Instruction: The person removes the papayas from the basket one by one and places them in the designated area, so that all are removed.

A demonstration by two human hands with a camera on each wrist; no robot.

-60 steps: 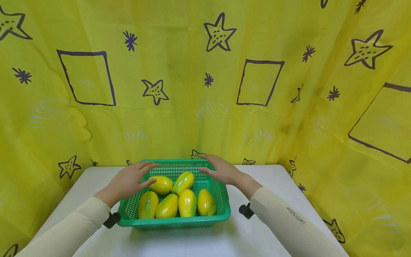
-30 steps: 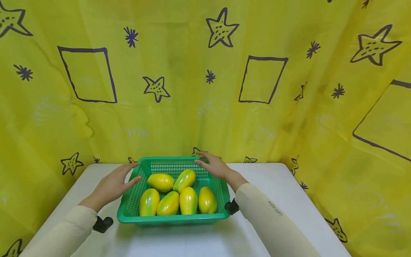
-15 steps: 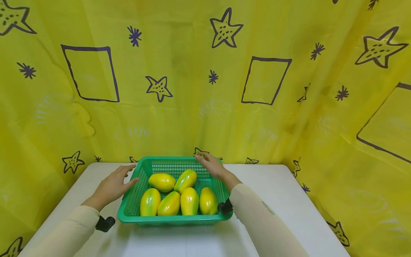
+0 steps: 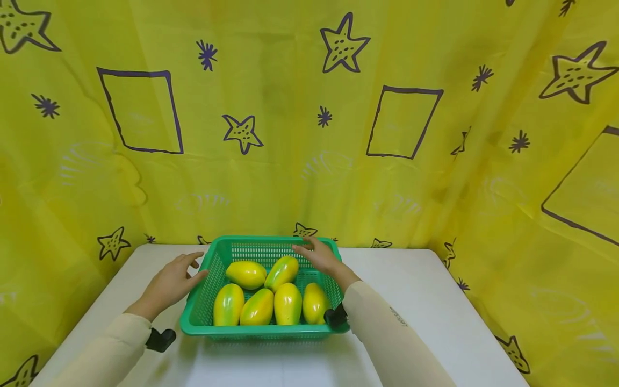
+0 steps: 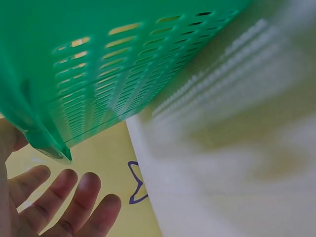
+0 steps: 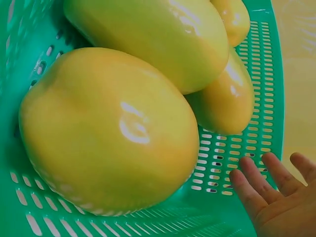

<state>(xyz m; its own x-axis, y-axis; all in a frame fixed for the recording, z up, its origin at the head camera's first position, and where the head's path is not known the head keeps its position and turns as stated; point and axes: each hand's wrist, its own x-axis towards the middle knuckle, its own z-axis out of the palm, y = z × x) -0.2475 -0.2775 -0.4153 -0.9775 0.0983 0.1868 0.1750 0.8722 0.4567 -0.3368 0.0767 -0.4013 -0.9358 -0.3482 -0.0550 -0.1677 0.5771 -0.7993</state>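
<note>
Several glossy yellow mangoes [image 4: 288, 304] with green streaks lie in a green slotted plastic basket [image 4: 266, 330]. At the basket's left side is my left hand [image 4: 168, 284], fingers loosely spread outside the wall; the left wrist view has its fingertips [image 5: 89, 182] below the rim and the thumb close to it. Whether the thumb touches the rim I cannot tell. My right hand [image 4: 320, 255] hovers over the basket's back right corner with nothing held. In the right wrist view its relaxed fingers [image 6: 252, 170] are apart from the nearest mango [image 6: 108, 133].
The basket stands on a white table [image 4: 396, 306]. Behind and beside the table hangs a yellow curtain [image 4: 280, 177] printed with starfish and frames. A black wrist mount [image 4: 161, 339] sits at the left cuff, and another mount [image 4: 336, 316] overlaps the basket's front right corner.
My left hand has drawn back from above the basket to outside its left wall. My right hand and forearm have shifted slightly left. The mangoes and basket stay in place.
</note>
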